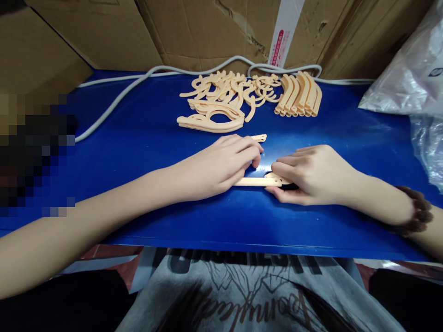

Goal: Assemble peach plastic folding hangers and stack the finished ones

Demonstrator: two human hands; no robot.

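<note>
My left hand (231, 161) is closed over a beige plastic hanger arm (258, 182), pressing it near the blue tabletop. Its free end, with small holes, points toward my right hand (308, 177). That hand pinches a second beige hanger piece (274, 177), which meets or overlaps the arm's end; my fingers cover most of it. Another beige end piece (259, 138) sticks out beyond my left fingers, and whether it belongs to the same hanger is hidden.
Behind my hands lie folded hanger pieces (211, 123), a heap of loose hooks (263, 90) and a neat row of curved arms (300, 94). A white cable (121, 99) runs along the cardboard boxes (204, 32). Plastic bags (404, 76) stand at the right.
</note>
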